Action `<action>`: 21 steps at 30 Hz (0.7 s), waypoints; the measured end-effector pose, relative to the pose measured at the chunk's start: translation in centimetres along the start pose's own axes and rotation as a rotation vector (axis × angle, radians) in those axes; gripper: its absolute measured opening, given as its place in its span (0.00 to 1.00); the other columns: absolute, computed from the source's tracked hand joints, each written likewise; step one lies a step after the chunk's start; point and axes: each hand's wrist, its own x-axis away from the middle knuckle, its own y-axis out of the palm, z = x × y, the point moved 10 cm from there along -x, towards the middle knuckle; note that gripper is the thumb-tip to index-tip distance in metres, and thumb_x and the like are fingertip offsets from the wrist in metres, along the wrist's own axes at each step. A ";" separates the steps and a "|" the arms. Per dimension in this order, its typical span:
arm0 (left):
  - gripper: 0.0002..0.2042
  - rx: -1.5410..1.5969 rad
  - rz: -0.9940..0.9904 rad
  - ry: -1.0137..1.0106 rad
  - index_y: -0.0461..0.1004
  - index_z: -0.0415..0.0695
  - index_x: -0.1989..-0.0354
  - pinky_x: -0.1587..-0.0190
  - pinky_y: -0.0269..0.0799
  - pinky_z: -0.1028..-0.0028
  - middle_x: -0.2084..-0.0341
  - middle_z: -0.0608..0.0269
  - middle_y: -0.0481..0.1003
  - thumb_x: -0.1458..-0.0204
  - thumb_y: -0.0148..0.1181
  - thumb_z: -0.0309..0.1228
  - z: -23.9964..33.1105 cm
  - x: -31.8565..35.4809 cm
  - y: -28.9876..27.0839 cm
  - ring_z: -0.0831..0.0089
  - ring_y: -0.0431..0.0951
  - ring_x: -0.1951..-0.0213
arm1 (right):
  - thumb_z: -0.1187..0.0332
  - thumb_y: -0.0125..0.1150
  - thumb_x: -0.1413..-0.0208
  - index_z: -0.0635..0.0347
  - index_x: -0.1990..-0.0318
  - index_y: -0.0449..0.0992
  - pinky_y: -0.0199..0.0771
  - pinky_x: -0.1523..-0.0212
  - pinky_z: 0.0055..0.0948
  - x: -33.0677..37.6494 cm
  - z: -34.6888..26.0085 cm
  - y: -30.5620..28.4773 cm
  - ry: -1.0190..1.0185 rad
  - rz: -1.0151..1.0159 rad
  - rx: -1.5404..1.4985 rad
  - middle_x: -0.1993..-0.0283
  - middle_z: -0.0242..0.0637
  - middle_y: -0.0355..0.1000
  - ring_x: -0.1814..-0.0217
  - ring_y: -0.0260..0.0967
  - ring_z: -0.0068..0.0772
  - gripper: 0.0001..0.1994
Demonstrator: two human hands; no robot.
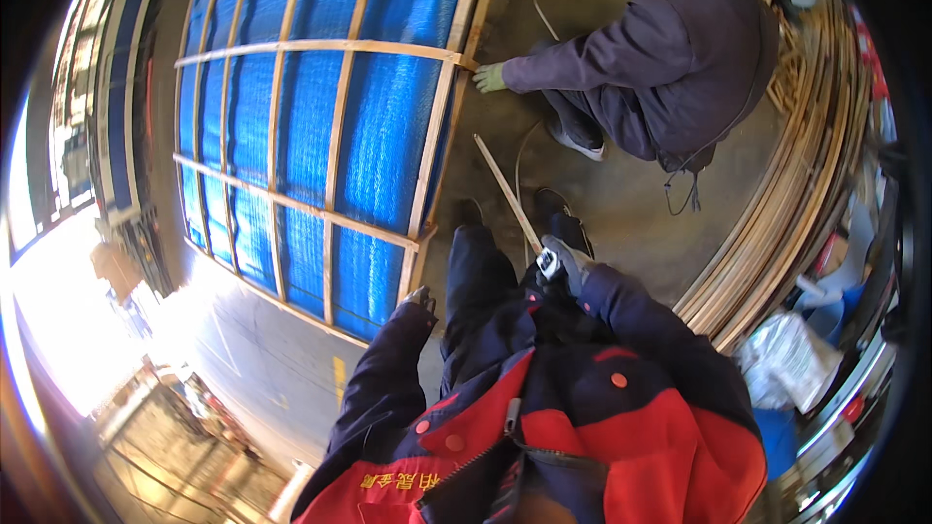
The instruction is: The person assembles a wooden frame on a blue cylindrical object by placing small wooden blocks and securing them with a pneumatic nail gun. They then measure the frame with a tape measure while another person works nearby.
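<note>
A large flat crate [335,136] wrapped in blue woven sheeting and framed with pale wooden slats lies in front of me, to the left. My left hand [419,300], in a dark glove, is low beside its near right corner; I cannot tell whether it touches the wood or how its fingers are bent. In a grey glove, my right hand [575,264] is closed round a small silver-and-black tool [549,263] whose kind is unclear. From just in front of that tool a long pale strip [507,192] runs away from me, up and left.
A co-worker [670,68] in dark clothes squats ahead on the right, a green-gloved hand [491,78] at the crate's edge. Long wooden strips [777,223] are stacked along the right. Clear plastic sheeting [788,361] sits beyond them, and a thin cord [521,160] lies on the floor.
</note>
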 end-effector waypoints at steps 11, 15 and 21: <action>0.26 -1.369 -0.138 0.079 0.67 0.48 0.32 0.35 0.66 0.51 0.34 0.58 0.66 0.40 0.57 0.36 4.4 -48.3 -11.0 0.52 0.65 0.32 | 0.44 0.55 0.32 0.62 0.42 0.75 0.82 0.66 0.31 -12.4 11.5 0.3 -0.022 0.105 -0.288 0.63 0.39 0.79 0.66 0.80 0.32 0.28; 0.29 -1.360 -0.015 0.574 0.67 0.44 0.33 0.30 0.59 0.55 0.34 0.54 0.65 0.44 0.64 0.37 8.1 -55.6 -8.3 0.51 0.61 0.30 | 0.42 0.51 0.31 0.64 0.41 0.74 0.82 0.62 0.35 -18.1 17.9 2.5 -0.040 0.218 -0.254 0.59 0.43 0.80 0.63 0.80 0.37 0.30; 0.29 -1.421 -0.168 0.791 0.69 0.46 0.35 0.28 0.53 0.55 0.36 0.54 0.68 0.43 0.62 0.44 9.5 -54.9 -0.9 0.50 0.61 0.31 | 0.39 0.48 0.31 0.62 0.45 0.74 0.81 0.63 0.33 -22.0 18.9 6.8 -0.108 0.026 -0.502 0.61 0.39 0.79 0.64 0.79 0.34 0.31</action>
